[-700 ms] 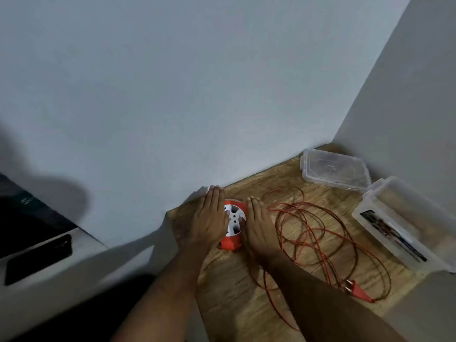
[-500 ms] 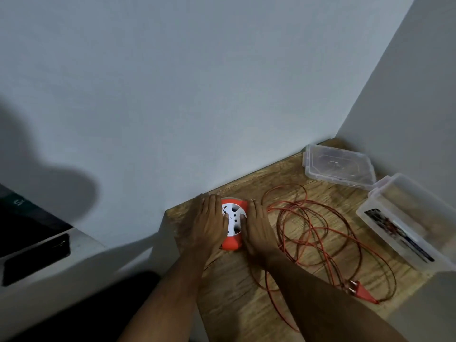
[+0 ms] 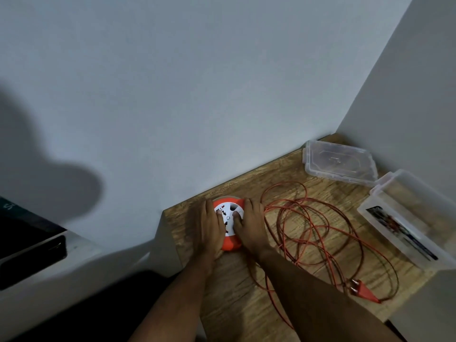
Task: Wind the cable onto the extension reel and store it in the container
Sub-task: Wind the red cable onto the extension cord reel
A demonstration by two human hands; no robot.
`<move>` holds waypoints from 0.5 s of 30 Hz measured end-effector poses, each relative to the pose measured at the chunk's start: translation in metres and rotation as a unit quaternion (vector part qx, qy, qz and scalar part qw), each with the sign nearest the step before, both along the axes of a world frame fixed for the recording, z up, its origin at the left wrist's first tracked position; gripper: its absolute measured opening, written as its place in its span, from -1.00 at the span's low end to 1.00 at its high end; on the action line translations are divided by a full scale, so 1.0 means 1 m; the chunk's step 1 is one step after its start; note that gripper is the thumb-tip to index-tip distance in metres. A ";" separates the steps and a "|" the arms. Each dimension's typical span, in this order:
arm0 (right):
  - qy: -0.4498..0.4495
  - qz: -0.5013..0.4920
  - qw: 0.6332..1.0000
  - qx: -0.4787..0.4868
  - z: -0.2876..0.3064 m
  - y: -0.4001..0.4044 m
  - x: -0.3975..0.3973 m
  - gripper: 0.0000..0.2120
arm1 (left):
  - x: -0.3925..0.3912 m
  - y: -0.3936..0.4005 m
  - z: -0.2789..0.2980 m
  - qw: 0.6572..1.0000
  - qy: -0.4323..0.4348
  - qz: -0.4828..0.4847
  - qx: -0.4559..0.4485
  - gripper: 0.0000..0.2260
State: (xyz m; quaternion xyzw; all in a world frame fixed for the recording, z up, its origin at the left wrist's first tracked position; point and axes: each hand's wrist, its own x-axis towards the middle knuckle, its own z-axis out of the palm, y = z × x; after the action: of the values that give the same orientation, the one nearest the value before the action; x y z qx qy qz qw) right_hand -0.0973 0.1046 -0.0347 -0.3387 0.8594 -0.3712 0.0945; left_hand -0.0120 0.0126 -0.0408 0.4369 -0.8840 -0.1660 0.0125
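Note:
An orange extension reel (image 3: 228, 244) with a white socket face lies flat on the wooden table (image 3: 237, 299) near the wall. My left hand (image 3: 208, 230) grips its left side, thumb on the white face. My right hand (image 3: 253, 227) grips its right side, thumb also on the face. The thin orange cable (image 3: 320, 233) lies unwound in loose loops to the right of the reel. Its orange plug (image 3: 361, 290) rests near the table's front right. A clear plastic container (image 3: 409, 218) stands open at the right edge.
The container's clear lid (image 3: 338, 164) lies in the back right corner by the walls. A grey wall runs close behind the reel. Left of the table a dark flat device (image 3: 29, 253) sits on a lower white surface.
Both hands have closed in on the reel and the thumbs have come onto its white face. The cable, plug and container lie as before.

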 end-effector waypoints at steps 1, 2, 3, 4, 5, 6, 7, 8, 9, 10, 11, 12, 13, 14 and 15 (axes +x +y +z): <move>-0.004 0.000 1.000 -0.007 -0.001 0.001 -0.001 -0.66 | 0.001 0.000 -0.001 1.000 0.004 0.000 -0.009 -0.32; -0.006 0.000 1.000 -0.016 -0.001 0.002 -0.001 -0.67 | 0.000 0.000 -0.004 1.000 0.008 0.003 -0.017 -0.34; -0.009 -0.001 1.000 -0.024 0.000 0.002 -0.002 -0.70 | -0.001 0.000 -0.004 0.999 0.028 0.004 -0.019 -0.34; -0.011 -0.003 0.999 -0.031 0.001 0.003 -0.002 -0.71 | -0.002 0.000 -0.003 0.999 0.028 -0.002 -0.021 -0.32; -0.013 -0.007 0.999 -0.035 0.003 0.004 -0.002 -0.71 | -0.002 0.002 0.000 1.000 0.030 -0.002 -0.010 -0.31; -0.014 -0.012 0.999 -0.040 0.006 0.005 -0.003 -0.70 | -0.004 0.003 0.003 0.999 0.047 0.006 0.011 -0.30; -0.017 -0.017 0.999 -0.047 0.007 0.006 -0.003 -0.69 | -0.006 0.004 0.004 0.996 0.078 0.019 0.029 -0.30; -0.018 -0.021 0.998 -0.056 0.010 0.008 -0.004 -0.68 | -0.008 0.003 0.006 0.994 0.097 0.027 0.036 -0.31; -0.020 -0.023 0.998 -0.063 0.012 0.010 -0.006 -0.68 | -0.010 0.003 0.011 0.993 0.108 0.023 0.030 -0.31; -0.021 -0.025 0.997 -0.069 0.015 0.012 -0.008 -0.68 | -0.013 0.004 0.015 0.993 0.115 0.008 0.024 -0.33; -0.023 -0.030 0.996 -0.075 0.017 0.015 -0.011 -0.67 | -0.015 0.004 0.016 0.991 0.133 -0.018 0.012 -0.37; -0.027 -0.036 0.996 -0.081 0.018 0.018 -0.014 -0.64 | -0.017 0.005 0.022 0.988 0.144 -0.048 0.005 -0.41; -0.025 -0.045 0.995 -0.084 0.022 0.021 -0.016 -0.61 | -0.019 0.008 0.029 0.985 0.162 -0.065 0.002 -0.43; -0.021 -0.051 0.994 -0.092 0.024 0.023 -0.019 -0.59 | -0.024 0.008 0.035 0.984 0.165 -0.070 -0.020 -0.42; -0.016 -0.056 0.993 -0.099 0.028 0.025 -0.023 -0.58 | -0.030 0.009 0.039 0.983 0.173 -0.055 -0.031 -0.38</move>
State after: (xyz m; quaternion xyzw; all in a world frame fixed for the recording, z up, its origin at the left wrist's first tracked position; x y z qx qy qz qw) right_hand -0.1201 0.1301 -0.0065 -0.2919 0.8341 -0.4649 0.0537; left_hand -0.0419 0.0217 -0.0021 0.3516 -0.8959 -0.2122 0.1695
